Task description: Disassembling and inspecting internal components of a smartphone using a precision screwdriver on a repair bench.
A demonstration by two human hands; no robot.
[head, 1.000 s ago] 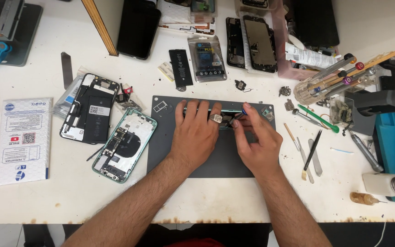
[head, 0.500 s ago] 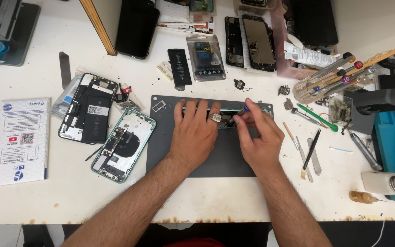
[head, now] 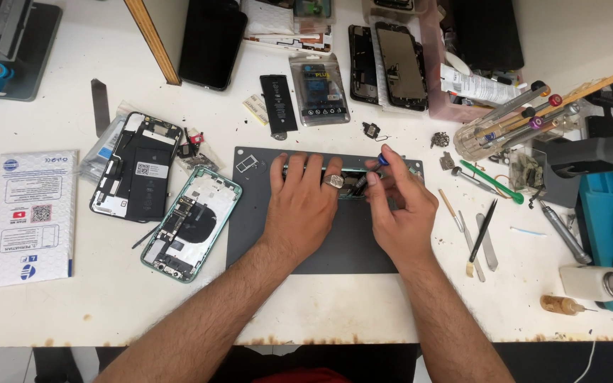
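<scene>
The near part of the grey mat (head: pixel 335 248) is left bare on either side of the forearms, and the white table (head: pixel 108 312) along the lower edge of the frame is open. To the left of the mat, passage is blocked by the green phone shell (head: pixel 191 223) and the opened black phone (head: pixel 137 174). To the right, a black pry tool (head: pixel 482 230) and a metal blade (head: pixel 489 245) are laid across the way, with a green-handled tool (head: pixel 494 182) above them. The upper centre is crowded by a battery (head: pixel 279 103) and a phone screen (head: pixel 399 65). The mat's far edge is covered by the left hand (head: pixel 305 206) and right hand (head: pixel 400 213).
</scene>
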